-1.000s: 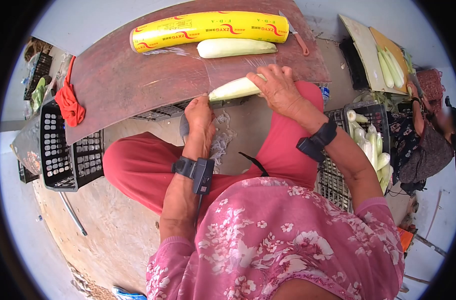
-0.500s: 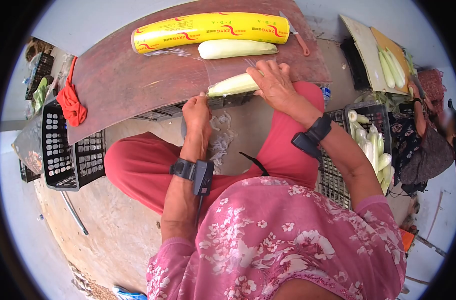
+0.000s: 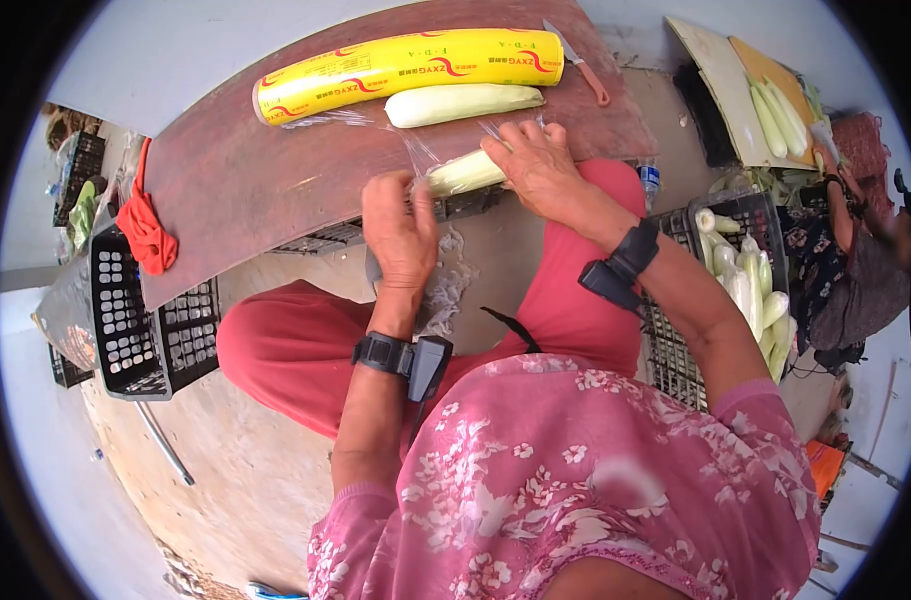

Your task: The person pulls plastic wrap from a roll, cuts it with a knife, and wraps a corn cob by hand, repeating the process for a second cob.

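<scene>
An ear of corn in pale green husk lies at the table's near edge, with clear plastic wrap around it and stretched behind it. My right hand is closed over its right end, fingers bent across the top. At the other end is my left hand, its fingers bent and its thumb apart, with nothing visible between them. A second husked ear lies just behind, along the yellow roll of plastic wrap. The fingertips of my left hand are slightly blurred.
A knife with a red handle lies at the table's far right. A red cloth hangs at its left corner, above black crates. To my right, a crate holds several ears. Beyond it, another person's hand is near a board.
My left hand has shifted up and come away from its pinch at the corn's left end, with the thumb now apart. My right hand has stayed on the corn, which has tilted slightly.
</scene>
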The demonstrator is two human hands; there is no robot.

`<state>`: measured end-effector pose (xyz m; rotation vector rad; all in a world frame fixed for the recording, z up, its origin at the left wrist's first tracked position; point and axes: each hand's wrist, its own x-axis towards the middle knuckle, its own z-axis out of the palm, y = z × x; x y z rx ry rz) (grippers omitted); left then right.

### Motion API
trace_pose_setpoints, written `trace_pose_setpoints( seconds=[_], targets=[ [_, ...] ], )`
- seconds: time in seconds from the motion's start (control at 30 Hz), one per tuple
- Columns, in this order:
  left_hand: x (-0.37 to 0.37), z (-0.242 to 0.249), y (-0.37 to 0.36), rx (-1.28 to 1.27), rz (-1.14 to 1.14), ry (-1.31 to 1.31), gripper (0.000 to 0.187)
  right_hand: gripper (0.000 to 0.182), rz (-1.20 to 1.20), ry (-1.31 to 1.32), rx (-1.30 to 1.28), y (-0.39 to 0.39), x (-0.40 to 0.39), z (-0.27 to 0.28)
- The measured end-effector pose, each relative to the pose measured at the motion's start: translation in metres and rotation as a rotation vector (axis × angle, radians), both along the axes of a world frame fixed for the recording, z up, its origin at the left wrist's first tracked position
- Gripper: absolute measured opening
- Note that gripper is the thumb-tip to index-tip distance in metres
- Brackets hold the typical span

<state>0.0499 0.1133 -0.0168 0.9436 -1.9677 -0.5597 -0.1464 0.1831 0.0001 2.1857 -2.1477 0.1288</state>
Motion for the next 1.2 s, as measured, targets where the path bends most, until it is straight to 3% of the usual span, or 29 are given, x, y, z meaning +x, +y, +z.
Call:
trace_pose_setpoints(
  seconds=[0.03, 0.17, 0.27, 0.37, 0.77, 1.07, 1.2],
  targets=[
    [-0.004, 0.004, 0.004, -0.068, -0.091, -0.105, 0.034, 0.053, 0.001, 0.005, -0.009, 0.000, 0.000, 0.000],
    [-0.013, -0.005, 0.003, -0.163, -0.177, -0.348, 0.049, 0.053, 0.015, -0.008, -0.024, -0.001, -0.002, 0.000],
    [-0.013, -0.005, 0.000, -0.143, -0.173, -0.357, 0.046, 0.054, 0.031, -0.034, -0.018, 0.001, -0.003, 0.005],
    [-0.007, -0.011, -0.008, -0.126, -0.116, -0.555, 0.037, 0.057, 0.038, -0.045, 0.006, 0.003, -0.006, 0.008],
    [0.001, -0.010, -0.029, -0.267, -0.242, -0.846, 0.012, 0.061, 0.006, -0.095, -0.084, 0.017, -0.025, -0.001],
    [-0.019, 0.025, -0.028, 0.251, -0.159, -1.121, 0.022, 0.061, 0.060, -0.104, -0.029, 0.014, -0.032, 0.004],
    [-0.018, 0.031, -0.033, 0.302, -0.158, -1.109, 0.024, 0.060, 0.024, -0.068, 0.052, 0.009, -0.029, 0.006]
  ],
)
